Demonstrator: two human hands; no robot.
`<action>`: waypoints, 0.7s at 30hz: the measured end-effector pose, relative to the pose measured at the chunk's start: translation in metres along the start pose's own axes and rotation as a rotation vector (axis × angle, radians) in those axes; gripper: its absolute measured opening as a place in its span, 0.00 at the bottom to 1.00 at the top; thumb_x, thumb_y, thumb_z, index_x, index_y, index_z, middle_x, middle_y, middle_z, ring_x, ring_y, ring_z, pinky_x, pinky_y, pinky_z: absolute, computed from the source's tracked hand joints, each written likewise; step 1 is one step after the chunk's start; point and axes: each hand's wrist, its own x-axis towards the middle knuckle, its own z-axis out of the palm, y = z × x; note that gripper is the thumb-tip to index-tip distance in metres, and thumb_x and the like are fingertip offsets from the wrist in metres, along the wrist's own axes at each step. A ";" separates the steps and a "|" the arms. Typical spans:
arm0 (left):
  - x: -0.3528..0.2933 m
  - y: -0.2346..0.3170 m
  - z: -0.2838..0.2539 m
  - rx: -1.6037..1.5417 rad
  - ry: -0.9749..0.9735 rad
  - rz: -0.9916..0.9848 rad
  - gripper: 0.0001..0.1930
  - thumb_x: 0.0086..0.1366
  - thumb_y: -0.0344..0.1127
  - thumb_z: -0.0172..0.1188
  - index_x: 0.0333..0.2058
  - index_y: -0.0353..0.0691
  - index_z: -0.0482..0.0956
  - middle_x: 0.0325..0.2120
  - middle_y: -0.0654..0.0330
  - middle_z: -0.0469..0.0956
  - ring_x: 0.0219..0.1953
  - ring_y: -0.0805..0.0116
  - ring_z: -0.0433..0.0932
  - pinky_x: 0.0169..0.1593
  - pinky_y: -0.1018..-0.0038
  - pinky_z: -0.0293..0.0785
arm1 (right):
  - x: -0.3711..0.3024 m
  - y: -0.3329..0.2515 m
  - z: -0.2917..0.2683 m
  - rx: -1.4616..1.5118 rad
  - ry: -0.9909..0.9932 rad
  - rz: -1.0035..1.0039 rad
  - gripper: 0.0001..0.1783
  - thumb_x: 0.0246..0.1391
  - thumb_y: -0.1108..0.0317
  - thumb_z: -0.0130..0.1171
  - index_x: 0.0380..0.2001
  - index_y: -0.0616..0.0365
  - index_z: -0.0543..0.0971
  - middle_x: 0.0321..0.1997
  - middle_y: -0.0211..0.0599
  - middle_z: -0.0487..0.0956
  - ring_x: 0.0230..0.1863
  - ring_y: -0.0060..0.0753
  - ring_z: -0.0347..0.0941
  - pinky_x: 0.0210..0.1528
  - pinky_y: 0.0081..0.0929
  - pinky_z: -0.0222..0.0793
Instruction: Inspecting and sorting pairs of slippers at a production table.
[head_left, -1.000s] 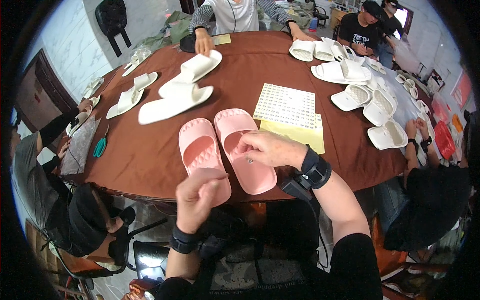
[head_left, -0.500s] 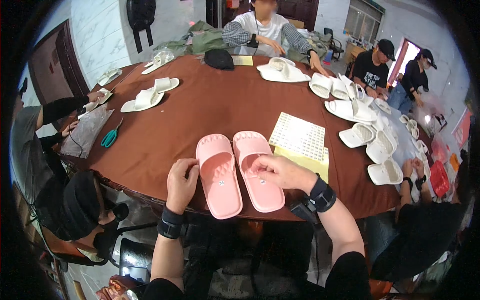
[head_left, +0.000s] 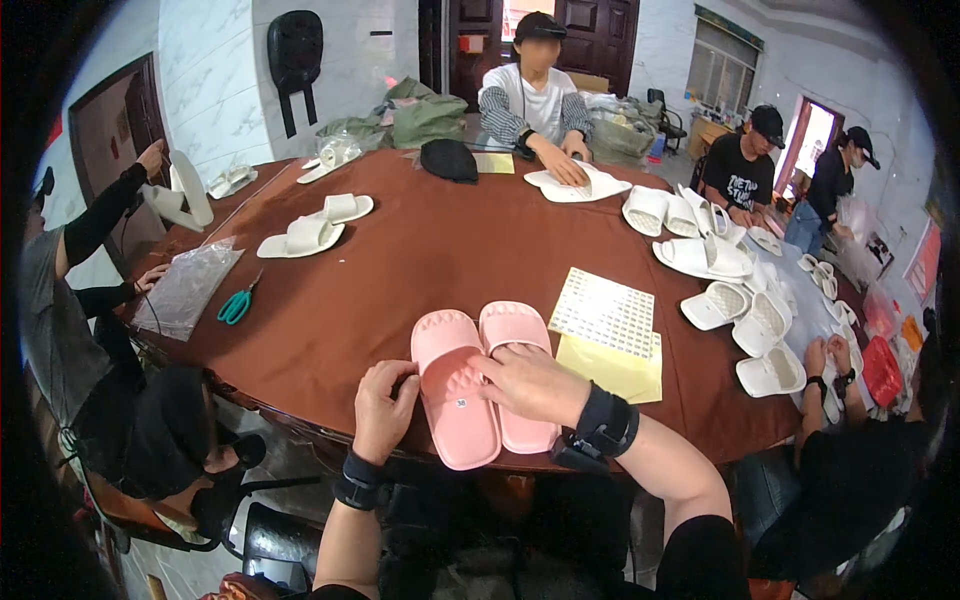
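Two pink slide slippers lie side by side at the table's near edge, toes pointing away from me. The left slipper (head_left: 462, 425) shows a small white size sticker on its footbed and partly overlaps the heel side of the right slipper (head_left: 527, 432). My left hand (head_left: 385, 410) is beside the left slipper's outer edge, fingers curled with a gap to the thumb, gripping nothing visible. Across the right slipper reaches my right hand (head_left: 530, 385), closed on it with the fingers at the strap opening; the fingertips are partly hidden, and the thumb lies by the left slipper's footbed.
A sticker sheet (head_left: 605, 312) lies on yellow backing paper (head_left: 625, 372) at right. White slippers (head_left: 765, 320) crowd the right side; another pair (head_left: 305, 238) lies at left. Teal scissors (head_left: 237, 303), a plastic bag (head_left: 185, 295) and a black cap (head_left: 448, 160) are on the brown cloth. Co-workers sit around.
The view has tilted up. The right pink slipper has shifted toward the left one, and my right fingers have moved into its strap opening. A co-worker at left has raised a white slipper.
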 end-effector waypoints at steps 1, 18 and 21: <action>0.000 0.002 -0.002 -0.013 -0.006 -0.004 0.06 0.59 0.27 0.61 0.36 0.36 0.81 0.34 0.53 0.81 0.39 0.53 0.78 0.46 0.65 0.73 | 0.001 -0.001 0.000 0.009 -0.017 0.027 0.22 0.64 0.58 0.53 0.56 0.59 0.71 0.42 0.48 0.77 0.50 0.50 0.73 0.54 0.44 0.68; 0.001 -0.016 -0.002 -0.233 -0.145 -0.089 0.06 0.66 0.24 0.54 0.38 0.30 0.78 0.35 0.57 0.78 0.39 0.69 0.75 0.45 0.75 0.71 | -0.008 0.000 0.008 -0.009 0.208 0.051 0.20 0.58 0.55 0.56 0.33 0.66 0.78 0.32 0.52 0.81 0.41 0.52 0.76 0.48 0.44 0.66; -0.002 -0.018 -0.001 -0.223 -0.172 -0.086 0.05 0.66 0.24 0.54 0.38 0.30 0.78 0.34 0.58 0.77 0.37 0.70 0.74 0.44 0.75 0.71 | -0.016 -0.003 0.006 -0.101 0.387 -0.004 0.19 0.58 0.55 0.57 0.26 0.62 0.79 0.30 0.46 0.81 0.40 0.45 0.75 0.51 0.37 0.62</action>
